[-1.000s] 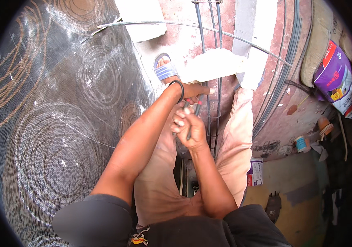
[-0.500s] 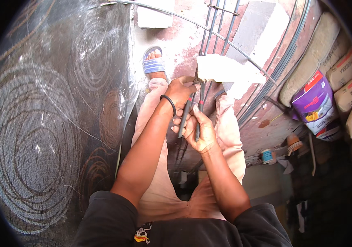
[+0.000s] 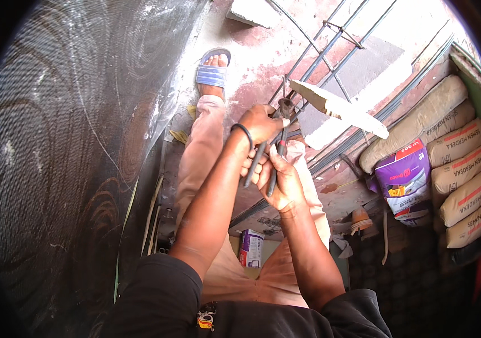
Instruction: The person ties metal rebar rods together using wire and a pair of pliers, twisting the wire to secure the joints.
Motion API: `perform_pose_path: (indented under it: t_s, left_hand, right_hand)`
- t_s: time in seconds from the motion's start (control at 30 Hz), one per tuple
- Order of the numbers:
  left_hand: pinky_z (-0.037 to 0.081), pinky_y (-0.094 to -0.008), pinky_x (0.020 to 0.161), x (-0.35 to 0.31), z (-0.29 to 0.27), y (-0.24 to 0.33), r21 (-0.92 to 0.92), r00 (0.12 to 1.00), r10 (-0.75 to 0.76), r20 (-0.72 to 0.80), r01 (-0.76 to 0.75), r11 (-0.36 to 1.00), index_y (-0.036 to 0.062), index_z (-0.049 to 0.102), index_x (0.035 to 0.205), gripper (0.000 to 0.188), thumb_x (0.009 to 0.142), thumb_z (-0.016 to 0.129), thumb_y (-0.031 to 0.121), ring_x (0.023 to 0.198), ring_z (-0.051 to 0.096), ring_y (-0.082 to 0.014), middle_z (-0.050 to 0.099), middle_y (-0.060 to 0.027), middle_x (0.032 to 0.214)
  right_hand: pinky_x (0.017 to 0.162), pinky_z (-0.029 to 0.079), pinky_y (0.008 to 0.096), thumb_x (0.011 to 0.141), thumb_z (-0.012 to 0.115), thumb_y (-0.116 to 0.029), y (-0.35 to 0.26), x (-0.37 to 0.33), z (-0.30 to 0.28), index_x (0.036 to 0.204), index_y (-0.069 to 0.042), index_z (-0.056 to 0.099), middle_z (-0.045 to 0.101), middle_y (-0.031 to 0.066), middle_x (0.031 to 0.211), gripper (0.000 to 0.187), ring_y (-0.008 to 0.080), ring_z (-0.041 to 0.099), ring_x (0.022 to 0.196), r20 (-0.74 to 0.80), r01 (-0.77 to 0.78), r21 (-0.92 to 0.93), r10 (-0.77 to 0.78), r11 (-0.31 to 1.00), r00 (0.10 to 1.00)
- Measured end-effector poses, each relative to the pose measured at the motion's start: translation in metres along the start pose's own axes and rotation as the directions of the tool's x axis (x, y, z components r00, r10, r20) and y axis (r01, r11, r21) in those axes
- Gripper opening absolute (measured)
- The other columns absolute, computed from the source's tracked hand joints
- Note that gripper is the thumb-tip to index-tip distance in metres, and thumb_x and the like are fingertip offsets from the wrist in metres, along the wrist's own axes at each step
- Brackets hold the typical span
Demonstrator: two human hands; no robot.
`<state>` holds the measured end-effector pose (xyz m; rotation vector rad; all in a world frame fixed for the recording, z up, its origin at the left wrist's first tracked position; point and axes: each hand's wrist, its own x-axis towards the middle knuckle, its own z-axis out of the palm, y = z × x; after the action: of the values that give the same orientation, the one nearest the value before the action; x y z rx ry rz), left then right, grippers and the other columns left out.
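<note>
My right hand (image 3: pixel 283 181) is closed round the dark handles of a pair of pincers (image 3: pixel 273 179), which have a red band near the pivot. The jaws of the pincers point away from me, at the near end of a rebar cage (image 3: pixel 323 55) of long bars and square ties. Close by the jaws, my left hand (image 3: pixel 260 125) has its fingers drawn together; what they pinch is hidden. A dark band circles the left wrist. Just right of the jaws, a pale, broken-edged slab (image 3: pixel 341 107) lies across the cage.
Brown cement bags (image 3: pixel 465 143) and a purple bag (image 3: pixel 402 177) are stacked at right. A bundle of thin bars (image 3: pixel 403 96) runs alongside the cage. Dark mesh sheeting (image 3: pixel 66 146) covers the left. An orange cup (image 3: pixel 361 218) and a purple-white packet (image 3: pixel 251 248) lie nearer.
My view has turned, so the cage now slants to the upper right and more of the bags shows. Both hands stay at the pincers and the cage end.
</note>
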<state>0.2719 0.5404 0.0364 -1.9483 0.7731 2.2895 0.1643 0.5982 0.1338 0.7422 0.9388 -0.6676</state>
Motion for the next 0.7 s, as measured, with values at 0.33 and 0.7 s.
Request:
perform_pose_path:
  t_s: [0.33,0.7]
  left_hand:
    - [0.049,-0.0285,0.063,-0.003,-0.005,0.008,-0.151,0.944,-0.195,0.267,0.241,0.959,0.0006,0.063,0.099,0.032,0.086,0.070,0.029,0.075,0.061,-0.0133,0.063,-0.0057,0.081]
    - [0.053,-0.0367,0.062,0.016,0.097,-0.014,-0.393,0.980,-0.173,-0.101,0.121,0.912,-0.0129,0.035,0.118,0.045,0.089,0.058,0.012,0.072,0.067,-0.0276,0.064,-0.0237,0.088]
  right_hand:
    - [0.073,0.050,0.0422,0.100,0.048,-0.034,0.017,0.016,-0.008,0.106,-0.011,0.055,0.058,0.0057,0.086,0.026,0.0208,0.056,0.075,0.078,-0.025,0.280,0.003,0.960,0.997]
    - [0.090,0.047,0.0463,0.085,0.060,-0.013,-0.031,-0.029,-0.015,0.130,0.010,0.040,0.056,0.0259,0.109,0.054,0.0417,0.056,0.103,-0.008,-0.381,-0.797,-0.622,-0.470,0.783]
